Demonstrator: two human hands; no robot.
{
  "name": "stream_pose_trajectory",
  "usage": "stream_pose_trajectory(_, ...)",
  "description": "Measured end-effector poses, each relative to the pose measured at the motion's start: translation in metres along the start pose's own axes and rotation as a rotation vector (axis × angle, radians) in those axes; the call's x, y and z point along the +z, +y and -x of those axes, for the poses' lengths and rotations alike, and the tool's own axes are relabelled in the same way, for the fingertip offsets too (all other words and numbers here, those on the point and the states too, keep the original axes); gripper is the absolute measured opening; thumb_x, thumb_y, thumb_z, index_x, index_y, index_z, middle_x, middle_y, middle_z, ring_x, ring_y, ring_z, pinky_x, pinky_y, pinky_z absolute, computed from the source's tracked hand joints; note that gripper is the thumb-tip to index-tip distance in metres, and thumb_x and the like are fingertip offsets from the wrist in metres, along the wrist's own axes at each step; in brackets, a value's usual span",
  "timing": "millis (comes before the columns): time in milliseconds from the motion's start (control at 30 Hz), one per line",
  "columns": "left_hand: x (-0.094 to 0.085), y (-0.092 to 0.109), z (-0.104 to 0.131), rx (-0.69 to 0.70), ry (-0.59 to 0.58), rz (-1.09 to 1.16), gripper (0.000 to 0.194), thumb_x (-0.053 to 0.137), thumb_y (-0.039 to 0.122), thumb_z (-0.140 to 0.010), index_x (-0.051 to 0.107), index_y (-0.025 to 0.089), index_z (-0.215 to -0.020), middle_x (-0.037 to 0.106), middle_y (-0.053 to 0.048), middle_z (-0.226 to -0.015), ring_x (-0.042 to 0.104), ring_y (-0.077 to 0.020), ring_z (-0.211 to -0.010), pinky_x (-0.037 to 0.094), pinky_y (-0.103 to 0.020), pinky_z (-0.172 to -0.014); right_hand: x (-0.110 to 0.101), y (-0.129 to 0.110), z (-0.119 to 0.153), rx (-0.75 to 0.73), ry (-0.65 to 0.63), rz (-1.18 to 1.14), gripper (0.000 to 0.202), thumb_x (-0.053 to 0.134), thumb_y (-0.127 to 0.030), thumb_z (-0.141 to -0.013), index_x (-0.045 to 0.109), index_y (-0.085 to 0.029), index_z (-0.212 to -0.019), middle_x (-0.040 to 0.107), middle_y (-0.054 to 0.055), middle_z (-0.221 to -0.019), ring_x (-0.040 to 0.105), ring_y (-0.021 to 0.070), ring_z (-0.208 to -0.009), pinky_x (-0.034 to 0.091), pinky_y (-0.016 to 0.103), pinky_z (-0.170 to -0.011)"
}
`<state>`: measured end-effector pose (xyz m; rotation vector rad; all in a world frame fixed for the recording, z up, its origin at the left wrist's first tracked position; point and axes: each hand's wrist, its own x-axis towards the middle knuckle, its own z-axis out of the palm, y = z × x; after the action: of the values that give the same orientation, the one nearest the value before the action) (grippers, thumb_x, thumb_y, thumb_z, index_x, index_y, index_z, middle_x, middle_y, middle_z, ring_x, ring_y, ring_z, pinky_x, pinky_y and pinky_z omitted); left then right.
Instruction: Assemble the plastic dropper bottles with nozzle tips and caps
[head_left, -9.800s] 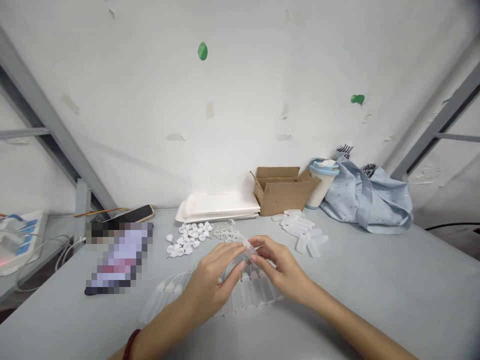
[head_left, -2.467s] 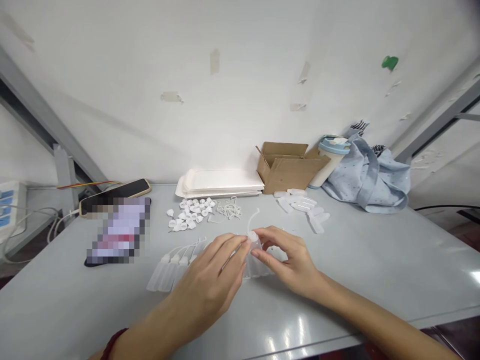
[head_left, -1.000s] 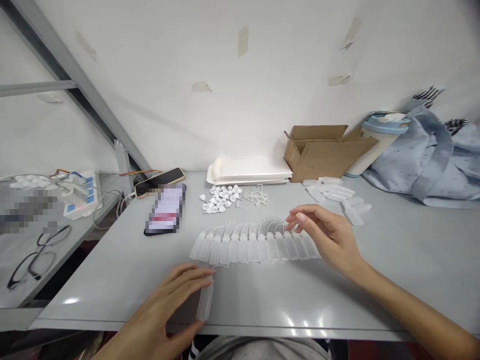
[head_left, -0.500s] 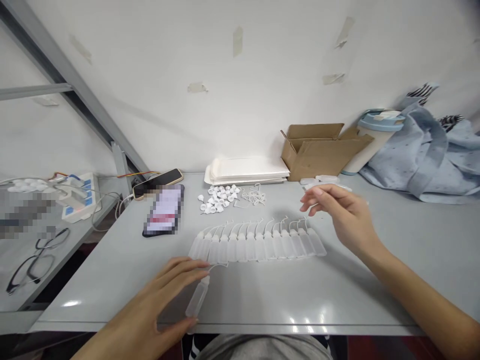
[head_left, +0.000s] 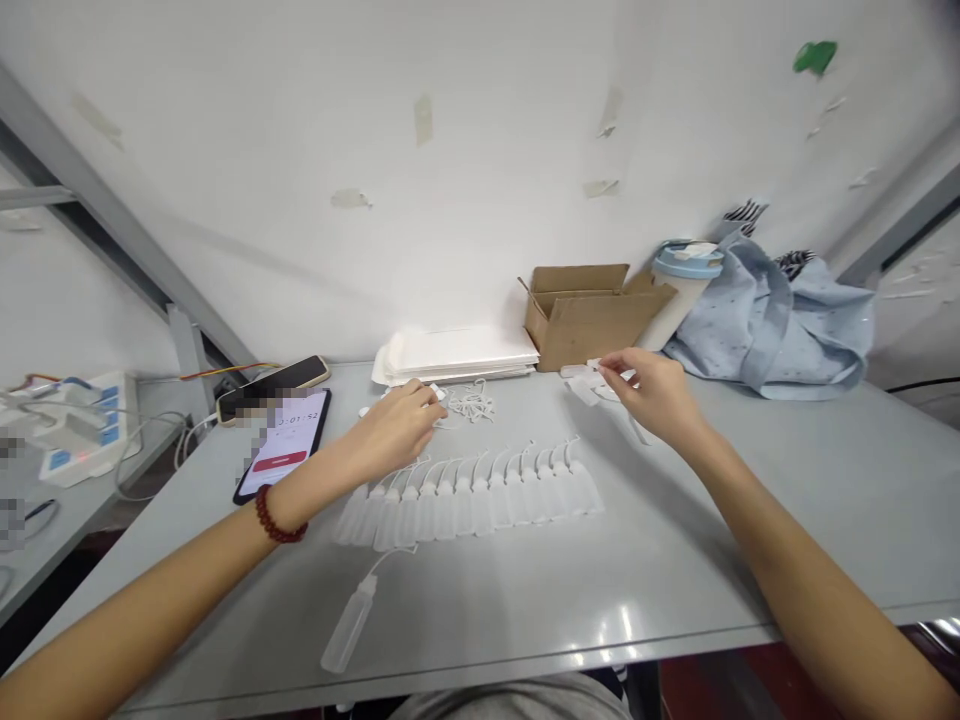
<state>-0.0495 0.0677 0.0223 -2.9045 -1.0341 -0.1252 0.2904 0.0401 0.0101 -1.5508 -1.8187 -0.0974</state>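
Note:
My left hand [head_left: 401,425] reaches over the small pile of white caps [head_left: 365,411], its fingers curled down and together. It hides most of the pile and whatever its fingertips hold. My right hand [head_left: 652,390] pinches at a translucent plastic dropper bottle [head_left: 589,388] among several loose ones beside the cardboard box. Across the middle of the table lies a row of similar bottles [head_left: 457,505], each with a thin bent tube at its neck. One more bottle with a tube [head_left: 350,625] lies alone near the front edge.
Loose thin white tubes [head_left: 474,402] lie right of the caps. Behind stand flat white boxes [head_left: 465,350], an open cardboard box [head_left: 592,330], a cup [head_left: 679,290] and a blue bag [head_left: 772,320]. Two phones [head_left: 289,440] and a power strip [head_left: 90,430] are at the left.
My left hand has left the single bottle near the front edge and moved forward to the caps. My right hand has closed in on the loose bottles. The view has turned right.

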Motion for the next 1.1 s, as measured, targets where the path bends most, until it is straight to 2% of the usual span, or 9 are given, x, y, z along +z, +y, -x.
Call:
stream_pose_trajectory(167,0.018,-0.017,-0.012,0.046,-0.023,-0.047,0.037,0.04,-0.003,-0.08,0.069,0.016,-0.094,0.062,-0.01,-0.086,0.052,-0.0246,-0.088,0.044,-0.035,-0.073,0.009,0.018,-0.003,0.02,-0.175,0.097,0.015,0.051,-0.013,-0.082,0.065,-0.015,-0.088,0.069,0.009,-0.088,0.064,0.0211,-0.077,0.048,0.03,-0.067)
stream_pose_trajectory(300,0.023,-0.021,-0.011,0.043,0.021,-0.041,0.031,0.041,0.004,-0.085,0.069,0.015,-0.091,0.064,-0.011,-0.082,0.053,-0.0243,-0.085,0.044,-0.036,-0.073,0.017,0.018,0.0,0.002,-0.269,0.125,0.015,0.054,-0.018,-0.083,0.067,-0.014,-0.09,0.068,0.009,-0.086,0.063,0.021,-0.073,0.047,0.031,-0.068)
stream_pose_trajectory(433,0.017,-0.019,-0.005,0.021,0.062,-0.034,0.029,0.039,0.013,-0.09,0.068,0.015,-0.089,0.066,-0.01,-0.084,0.054,-0.0239,-0.085,0.045,-0.036,-0.075,0.022,0.017,0.005,-0.062,-0.34,0.148,0.021,0.055,-0.019,-0.084,0.068,-0.016,-0.1,0.065,0.012,-0.099,0.06,0.0245,-0.092,0.046,0.033,-0.08)
stream_pose_trajectory(600,0.008,-0.01,0.016,-0.077,0.219,0.126,0.025,0.043,0.023,-0.091,0.068,0.017,-0.09,0.067,-0.008,-0.086,0.055,-0.024,-0.09,0.046,-0.037,-0.079,0.027,0.013,0.01,-0.113,-0.393,0.187,0.023,0.056,-0.02,-0.083,0.069,-0.017,-0.101,0.061,0.015,-0.102,0.056,0.0282,-0.096,0.045,0.038,-0.083)
stream_pose_trajectory(800,0.009,0.008,0.035,-0.191,0.39,0.304,0.019,0.052,0.027,-0.088,0.068,0.019,-0.09,0.066,-0.007,-0.095,0.056,-0.0226,-0.092,0.047,-0.035,-0.079,0.033,0.007,0.011,-0.142,-0.409,0.18,0.019,0.05,-0.013,-0.083,0.068,-0.015,-0.085,0.064,0.012,-0.086,0.056,0.0255,-0.086,0.044,0.034,-0.074)
stream_pose_trajectory(900,0.004,0.024,0.036,-0.225,0.416,0.438,0.016,0.055,0.028,-0.087,0.068,0.019,-0.086,0.066,-0.006,-0.094,0.058,-0.0212,-0.092,0.048,-0.034,-0.078,0.029,-0.006,0.013,-0.164,-0.396,0.152,0.017,0.049,-0.01,-0.08,0.064,-0.017,-0.08,0.063,0.01,-0.079,0.056,0.0245,-0.082,0.044,0.033,-0.07)
stream_pose_trajectory(967,0.0,0.035,0.035,-0.205,0.426,0.519,0.013,0.056,0.025,-0.087,0.067,0.019,-0.084,0.067,-0.005,-0.091,0.059,-0.0194,-0.089,0.048,-0.032,-0.077,0.024,-0.025,0.017,-0.186,-0.368,0.091,0.016,0.046,-0.012,-0.083,0.061,-0.018,-0.081,0.064,0.009,-0.083,0.056,0.0232,-0.082,0.044,0.033,-0.071)
stream_pose_trajectory(1033,-0.003,0.047,0.034,-0.203,0.434,0.606,0.011,0.057,0.023,-0.086,0.067,0.018,-0.082,0.068,-0.004,-0.087,0.06,-0.0178,-0.085,0.049,-0.027,-0.069,0.019,-0.049,0.025,-0.178,-0.317,-0.208,0.013,0.048,-0.017,-0.085,0.059,-0.018,-0.08,0.064,0.008,-0.086,0.057,0.0213,-0.084,0.044,0.033,-0.074)
stream_pose_trajectory(1100,-0.004,0.056,0.033,-0.23,0.44,0.685,0.009,0.059,0.022,-0.084,0.067,0.018,-0.08,0.069,-0.003,-0.083,0.061,-0.0163,-0.079,0.048,-0.024,-0.061,0.014,-0.074,0.035,-0.083,-0.459,-0.525,0.009,0.054,-0.024,-0.086,0.058,-0.02,-0.079,0.064,0.004,-0.082,0.058,0.0178,-0.079,0.046,0.03,-0.071)
